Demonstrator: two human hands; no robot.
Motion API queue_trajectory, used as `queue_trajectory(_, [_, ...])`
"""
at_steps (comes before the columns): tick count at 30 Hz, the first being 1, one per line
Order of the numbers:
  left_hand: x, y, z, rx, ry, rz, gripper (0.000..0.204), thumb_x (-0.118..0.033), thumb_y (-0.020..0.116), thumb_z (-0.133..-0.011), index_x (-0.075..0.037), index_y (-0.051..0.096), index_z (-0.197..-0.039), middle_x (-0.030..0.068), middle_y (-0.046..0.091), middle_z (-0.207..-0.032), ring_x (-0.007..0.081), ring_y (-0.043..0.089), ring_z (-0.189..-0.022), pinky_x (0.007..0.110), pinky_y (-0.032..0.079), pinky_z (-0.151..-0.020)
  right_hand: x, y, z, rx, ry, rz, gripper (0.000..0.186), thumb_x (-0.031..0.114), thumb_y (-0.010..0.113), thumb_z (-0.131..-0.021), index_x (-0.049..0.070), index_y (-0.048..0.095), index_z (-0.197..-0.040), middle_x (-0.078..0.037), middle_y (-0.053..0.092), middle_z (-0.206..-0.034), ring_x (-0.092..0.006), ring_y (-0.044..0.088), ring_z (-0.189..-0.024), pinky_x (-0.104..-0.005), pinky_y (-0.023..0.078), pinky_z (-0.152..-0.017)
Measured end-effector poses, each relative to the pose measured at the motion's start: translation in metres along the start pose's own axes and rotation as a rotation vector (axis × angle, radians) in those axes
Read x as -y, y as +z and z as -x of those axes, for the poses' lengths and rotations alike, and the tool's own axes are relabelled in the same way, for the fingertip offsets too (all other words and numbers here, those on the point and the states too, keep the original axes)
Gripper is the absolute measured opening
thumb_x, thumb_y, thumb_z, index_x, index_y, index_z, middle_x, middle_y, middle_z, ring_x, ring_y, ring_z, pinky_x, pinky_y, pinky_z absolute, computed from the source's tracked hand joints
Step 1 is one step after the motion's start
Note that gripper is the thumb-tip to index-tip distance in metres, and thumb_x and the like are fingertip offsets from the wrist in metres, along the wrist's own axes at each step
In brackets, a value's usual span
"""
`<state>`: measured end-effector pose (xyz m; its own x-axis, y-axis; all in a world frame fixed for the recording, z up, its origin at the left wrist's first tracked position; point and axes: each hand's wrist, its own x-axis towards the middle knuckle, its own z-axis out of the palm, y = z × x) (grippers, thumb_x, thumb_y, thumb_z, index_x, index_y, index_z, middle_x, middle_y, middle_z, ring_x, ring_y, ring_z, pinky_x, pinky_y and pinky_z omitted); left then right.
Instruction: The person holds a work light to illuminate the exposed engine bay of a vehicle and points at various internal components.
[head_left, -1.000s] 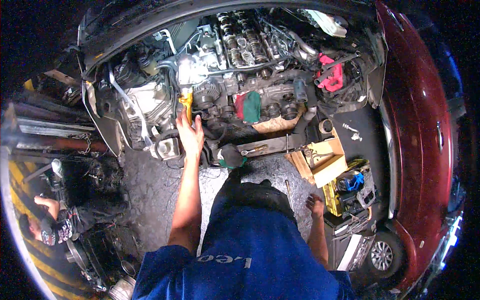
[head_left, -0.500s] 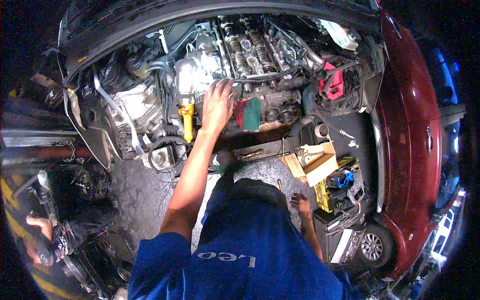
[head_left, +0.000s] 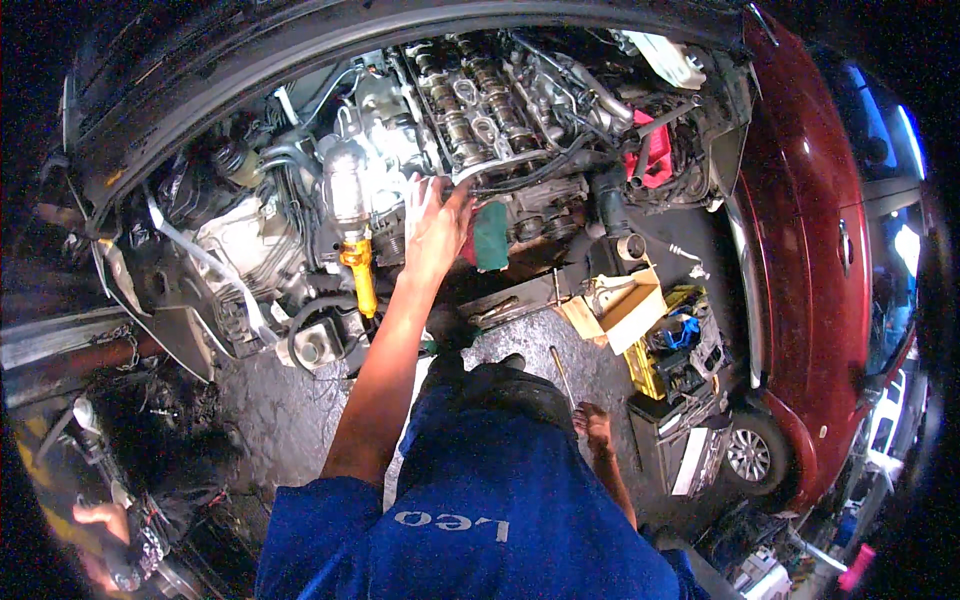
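the left hand (head_left: 438,235) is hovering at the black hose (head_left: 530,181) crossing the engine (head_left: 558,200); the right hand (head_left: 596,428) is hanging low; whether either is gripping, i cannot tell. camshafts (head_left: 438,105) are lying uncovered, seemingly not yet closed up.

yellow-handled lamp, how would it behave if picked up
The yellow-handled lamp would probably feel stiff, given its straight handle. It may be head-heavy, since its clear head looks wider. Being see-through, the head might crack if knocked.
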<state>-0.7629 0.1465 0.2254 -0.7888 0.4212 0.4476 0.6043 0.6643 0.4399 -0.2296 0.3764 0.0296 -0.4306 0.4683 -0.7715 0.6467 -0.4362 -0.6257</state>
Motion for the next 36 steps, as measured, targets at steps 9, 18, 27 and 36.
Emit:
queue_trajectory(9, [-0.009,-0.006,-0.004,0.017,-0.001,-0.024,0.038,-0.032,0.069,-0.088,-0.005,0.066,-0.116,0.0223,0.062,-0.106,0.0412,0.055,-0.110,0.055,0.030,-0.114,0.034,0.014,-0.017,0.015,-0.062,-0.049,0.044,0.038,0.060,-0.096,0.003,0.061,-0.123,-0.012,0.070,-0.101,-0.0232,0.070,-0.083,-0.0352,0.055,-0.073])
queue_trajectory(18, [-0.005,0.001,-0.001,0.095,-0.077,-0.228,0.045,-0.040,0.066,-0.089,-0.004,0.065,-0.116,0.0241,0.062,-0.109,0.0403,0.055,-0.114,0.055,0.025,-0.116,0.028,-0.004,-0.065,0.159,0.005,0.057,0.043,0.040,0.060,-0.095,0.008,0.061,-0.124,-0.012,0.070,-0.106,-0.0248,0.069,-0.091,-0.0393,0.055,-0.075])
queue_trajectory(27, [-0.014,-0.008,0.015,0.108,-0.266,-0.304,0.049,-0.028,0.068,-0.085,0.000,0.060,-0.124,0.0303,0.055,-0.123,0.0441,0.047,-0.124,0.052,0.029,-0.115,0.075,-0.047,-0.158,0.540,-0.021,-0.122,0.044,0.038,0.054,-0.096,0.008,0.058,-0.128,-0.012,0.070,-0.108,-0.0267,0.069,-0.091,-0.0417,0.056,-0.078])
queue_trajectory(36, [-0.045,0.019,-0.006,0.130,-0.245,-0.317,0.057,-0.026,0.063,-0.086,0.011,0.053,-0.129,0.0327,0.052,-0.130,0.0451,0.042,-0.133,0.052,0.024,-0.118,0.180,-0.072,-0.192,0.246,-0.038,0.105,0.032,0.032,0.058,-0.096,0.006,0.062,-0.116,-0.010,0.069,-0.093,-0.0232,0.068,-0.072,-0.0310,0.054,-0.061])
